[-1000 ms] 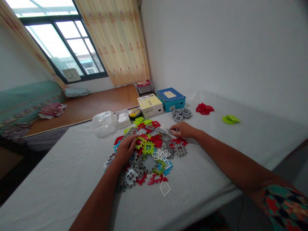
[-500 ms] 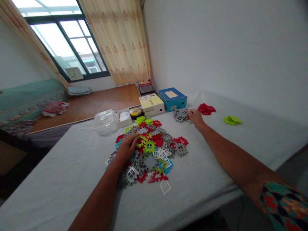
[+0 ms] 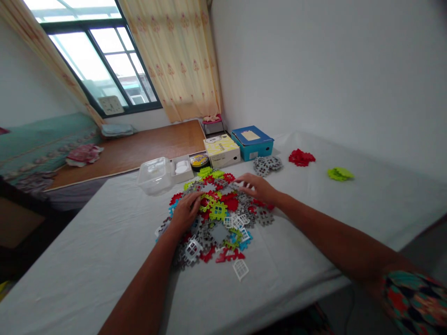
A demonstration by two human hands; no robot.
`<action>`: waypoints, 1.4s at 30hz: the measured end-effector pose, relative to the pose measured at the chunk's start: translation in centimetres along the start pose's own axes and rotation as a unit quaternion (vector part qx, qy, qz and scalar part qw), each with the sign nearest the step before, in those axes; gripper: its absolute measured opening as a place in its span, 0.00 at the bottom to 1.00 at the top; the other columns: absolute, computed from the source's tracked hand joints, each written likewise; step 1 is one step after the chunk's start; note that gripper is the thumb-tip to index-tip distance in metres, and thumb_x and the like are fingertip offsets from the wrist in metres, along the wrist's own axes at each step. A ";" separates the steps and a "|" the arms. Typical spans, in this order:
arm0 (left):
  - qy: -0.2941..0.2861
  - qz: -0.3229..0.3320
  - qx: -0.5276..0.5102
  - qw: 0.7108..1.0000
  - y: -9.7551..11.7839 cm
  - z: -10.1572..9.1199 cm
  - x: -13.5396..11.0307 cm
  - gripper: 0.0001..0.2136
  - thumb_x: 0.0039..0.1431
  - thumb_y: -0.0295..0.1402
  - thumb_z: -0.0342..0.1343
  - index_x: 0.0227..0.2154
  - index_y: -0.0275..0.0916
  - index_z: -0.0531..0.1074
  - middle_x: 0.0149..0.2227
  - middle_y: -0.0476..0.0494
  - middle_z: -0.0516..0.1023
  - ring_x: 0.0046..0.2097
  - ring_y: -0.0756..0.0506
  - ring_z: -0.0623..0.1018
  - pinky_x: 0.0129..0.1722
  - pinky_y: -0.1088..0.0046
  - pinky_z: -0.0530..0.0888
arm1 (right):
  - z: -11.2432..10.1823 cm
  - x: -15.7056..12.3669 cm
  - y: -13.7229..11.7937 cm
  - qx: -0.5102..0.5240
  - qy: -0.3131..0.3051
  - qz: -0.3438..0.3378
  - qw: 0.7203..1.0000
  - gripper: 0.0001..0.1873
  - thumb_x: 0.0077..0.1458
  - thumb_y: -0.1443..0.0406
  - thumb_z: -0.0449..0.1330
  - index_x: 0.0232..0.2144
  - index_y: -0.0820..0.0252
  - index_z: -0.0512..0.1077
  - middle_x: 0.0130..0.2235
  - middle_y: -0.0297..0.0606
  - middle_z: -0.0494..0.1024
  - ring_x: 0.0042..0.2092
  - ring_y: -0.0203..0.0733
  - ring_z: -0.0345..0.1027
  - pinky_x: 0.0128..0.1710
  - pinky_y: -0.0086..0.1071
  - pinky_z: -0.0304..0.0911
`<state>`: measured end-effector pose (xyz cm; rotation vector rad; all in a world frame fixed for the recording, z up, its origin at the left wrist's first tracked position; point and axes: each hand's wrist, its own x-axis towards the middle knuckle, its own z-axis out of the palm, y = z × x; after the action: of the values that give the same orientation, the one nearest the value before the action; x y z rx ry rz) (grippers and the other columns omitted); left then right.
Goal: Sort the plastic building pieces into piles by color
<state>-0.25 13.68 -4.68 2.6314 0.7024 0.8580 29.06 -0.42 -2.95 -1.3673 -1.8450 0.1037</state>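
A heap of flat interlocking plastic pieces (image 3: 219,218) in red, green, grey, white and blue lies on the white-covered table (image 3: 314,223). My left hand (image 3: 186,209) rests on the heap's left side, fingers curled over pieces. My right hand (image 3: 256,187) hovers over the heap's far right part with fingers spread, nothing in it. Behind it sits a small pile of grey pieces (image 3: 267,164). Further right lie a red pile (image 3: 301,158) and a green pile (image 3: 340,174).
Along the table's far edge stand a clear plastic tub (image 3: 154,175), a white box (image 3: 181,169), a round tin (image 3: 199,161), a yellow-white carton (image 3: 222,150) and a blue box (image 3: 252,142). A wall runs on the right; beyond the table is a wooden platform and a window.
My right hand took a grey piece from the heap to the grey pile, left it there, and has come back over the heap. My left hand stayed on the heap.
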 end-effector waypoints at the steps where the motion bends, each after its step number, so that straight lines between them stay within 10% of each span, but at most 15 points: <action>1: 0.000 0.000 0.000 1.000 0.0 0.0 0.0 0.17 0.67 0.39 0.44 0.50 0.41 0.73 0.46 0.42 0.78 0.48 0.44 0.76 0.51 0.63 0.72 | 0.9 0.1 -1.5 0.002 -0.048 -0.059 0.997 0.19 0.60 0.62 0.56 0.53 0.59 0.70 0.51 0.44 0.74 0.48 0.41 0.70 0.50 0.37 0.65; 6: -0.002 0.002 0.008 1.000 0.2 -0.1 0.1 0.17 0.67 0.39 0.44 0.49 0.40 0.73 0.46 0.42 0.79 0.47 0.43 0.77 0.50 0.63 0.72 | 3.8 -0.3 -5.3 -0.082 -0.183 -0.186 0.962 0.28 0.57 0.74 0.55 0.59 0.54 0.65 0.63 0.40 0.64 0.61 0.43 0.56 0.60 0.43 0.54; 21: -0.005 -0.003 0.003 1.000 0.1 -0.1 0.2 0.17 0.66 0.39 0.44 0.49 0.41 0.73 0.45 0.42 0.79 0.47 0.43 0.77 0.49 0.63 0.73 | 4.1 -0.5 -4.4 -0.095 -0.156 -0.221 0.958 0.12 0.63 0.68 0.54 0.45 0.63 0.73 0.45 0.45 0.79 0.44 0.40 0.68 0.48 0.35 0.64; 30: -0.008 -0.006 0.004 1.000 -0.1 0.0 0.0 0.17 0.67 0.40 0.44 0.50 0.42 0.72 0.47 0.42 0.78 0.48 0.43 0.77 0.50 0.62 0.72 | 2.1 -0.5 -2.7 0.031 -0.027 0.021 0.999 0.16 0.61 0.60 0.57 0.49 0.61 0.71 0.44 0.41 0.79 0.41 0.40 0.72 0.44 0.32 0.65; 42: -0.003 0.001 -0.006 1.000 0.6 -0.2 0.1 0.17 0.67 0.38 0.43 0.50 0.42 0.73 0.45 0.42 0.79 0.47 0.44 0.77 0.50 0.63 0.72 | 0.6 -0.8 3.8 0.110 0.014 0.224 0.968 0.16 0.58 0.65 0.53 0.47 0.61 0.72 0.38 0.38 0.79 0.32 0.36 0.74 0.33 0.30 0.71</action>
<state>-0.10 13.29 -4.27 2.6231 0.6916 0.8508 31.60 0.68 -5.75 -1.5904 -1.4234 0.5033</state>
